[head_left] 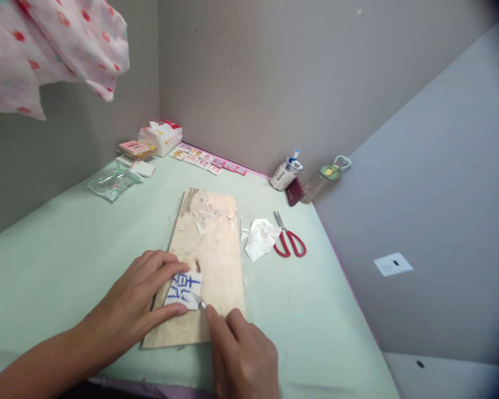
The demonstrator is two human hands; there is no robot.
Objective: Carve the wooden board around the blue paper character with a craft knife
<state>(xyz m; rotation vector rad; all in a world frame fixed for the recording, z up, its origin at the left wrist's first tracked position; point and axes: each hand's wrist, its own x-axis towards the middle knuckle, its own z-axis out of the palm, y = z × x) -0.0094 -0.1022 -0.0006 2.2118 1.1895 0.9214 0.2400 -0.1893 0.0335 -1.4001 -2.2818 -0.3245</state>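
A thin white square block marked with a blue character lies on a wooden board. My left hand pins it down, fingers at its far edge and thumb along its near edge. In my closed right hand is a craft knife; the small pointed blade meets the block's right part, while the handle is mostly hidden by my fingers. Whitish shavings are scattered over the far end of the board.
Right of the board lie a crumpled tissue and red-handled scissors. Behind stand a pen cup and a bottle. Marked squares, a tissue pack and a plastic bag line the back. Patterned cloth hangs upper left.
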